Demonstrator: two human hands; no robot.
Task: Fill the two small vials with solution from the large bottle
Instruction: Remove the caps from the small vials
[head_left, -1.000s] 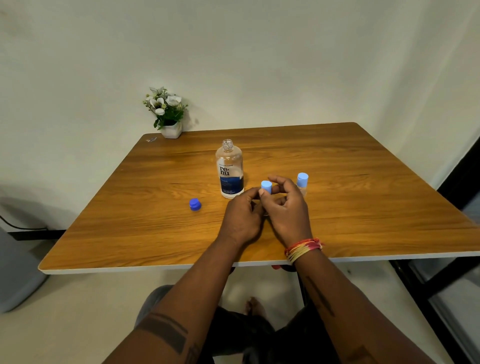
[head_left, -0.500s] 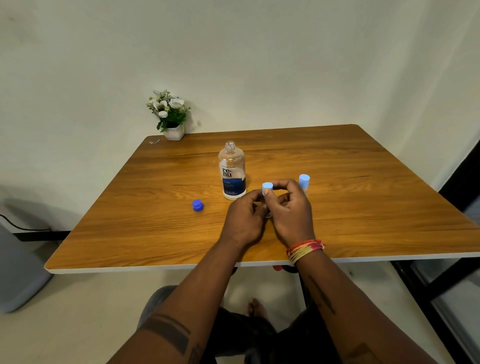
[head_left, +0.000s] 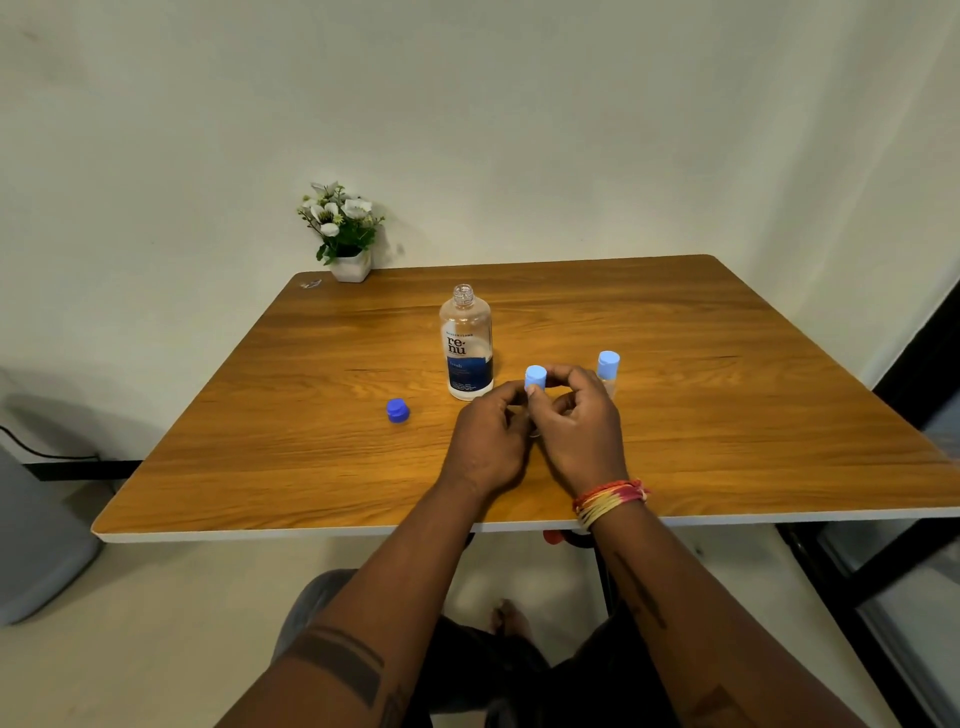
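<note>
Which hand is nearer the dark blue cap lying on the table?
Left. The left hand sits just right of the dark blue cap, with bare table between them. The right hand is farther right, beyond the left hand.

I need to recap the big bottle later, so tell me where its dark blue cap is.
In the head view, the dark blue cap lies on the table, left of the large bottle and of both hands, apart from them.

Glossy wood-grain table (head_left: 727, 374), clear plastic large bottle (head_left: 466, 343) with paper-like label, smooth blue plastic cap (head_left: 398, 410)
</note>
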